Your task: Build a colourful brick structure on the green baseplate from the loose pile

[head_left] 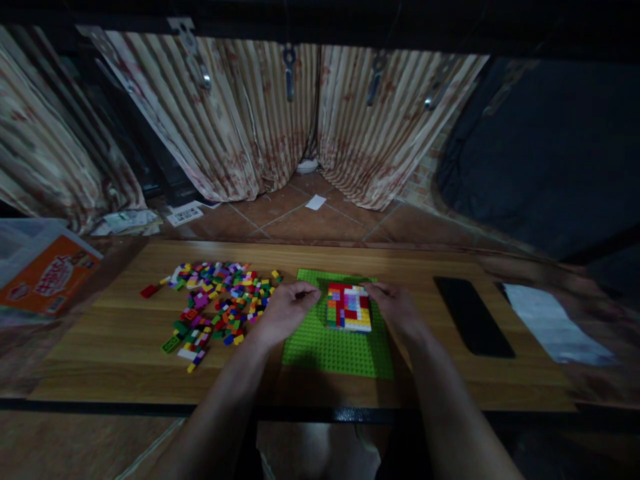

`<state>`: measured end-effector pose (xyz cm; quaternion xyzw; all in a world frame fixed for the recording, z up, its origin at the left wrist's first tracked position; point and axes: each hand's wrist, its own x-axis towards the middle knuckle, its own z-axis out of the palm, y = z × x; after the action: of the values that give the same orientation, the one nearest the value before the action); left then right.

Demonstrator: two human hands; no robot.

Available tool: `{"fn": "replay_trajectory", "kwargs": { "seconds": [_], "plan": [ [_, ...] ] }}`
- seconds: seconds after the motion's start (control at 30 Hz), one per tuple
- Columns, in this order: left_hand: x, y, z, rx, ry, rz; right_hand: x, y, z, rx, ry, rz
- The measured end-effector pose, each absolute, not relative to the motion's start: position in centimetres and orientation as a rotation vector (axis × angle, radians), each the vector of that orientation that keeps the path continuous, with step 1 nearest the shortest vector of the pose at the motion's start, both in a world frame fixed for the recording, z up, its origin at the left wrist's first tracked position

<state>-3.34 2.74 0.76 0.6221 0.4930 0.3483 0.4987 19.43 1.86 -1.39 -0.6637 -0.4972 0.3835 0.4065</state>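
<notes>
While the fingers [311, 291] of the left hand [286, 308] curl inward with their tips bunched close to the ten o'clock corner of the multicoloured brick block [349, 308], it is too dim to tell whether they pinch a small piece or are merely closed on nothing. The right hand [396, 308] mirrors it, its fingertips meeting the block at about two o'clock; they seem to touch the top edge, but whether they grip or only rest there cannot be told. Flanking the block from both sides like this looks like a way of keeping it steady and square. The block itself sits studded onto the far half of the green baseplate [335, 350], which lies flat on the wooden table [125, 347] directly ahead of the person, so both forearms reach it evenly. At nine o'clock from the plate, just beside the left wrist, spreads a heap of loose bricks [220, 300] (handy for that hand), with one red brick [149, 291] lying apart at its outer edge. At three o'clock a dark phone [473, 317] lies flat, well clear of the right arm, and beyond it a pale sheet [550, 323]. An orange box [47, 275] sits far off at nine o'clock, and striped curtains [240, 133] hang at twelve.
</notes>
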Motion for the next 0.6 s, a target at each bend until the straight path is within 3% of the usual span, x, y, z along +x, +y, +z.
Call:
{"fn": "replay_trajectory", "kwargs": {
  "seconds": [0.27, 0.6],
  "plan": [
    [-2.9, 2.5, 0.7, 1.541, 1.186, 0.823, 19.1, 2.3, -1.9, -1.625, -0.940, 1.096],
    [-2.5, 2.6, -0.9, 1.684, 1.201, 0.710, 18.5, 2.3, -2.2, -1.632, -0.954, 1.037]
  ]
}}
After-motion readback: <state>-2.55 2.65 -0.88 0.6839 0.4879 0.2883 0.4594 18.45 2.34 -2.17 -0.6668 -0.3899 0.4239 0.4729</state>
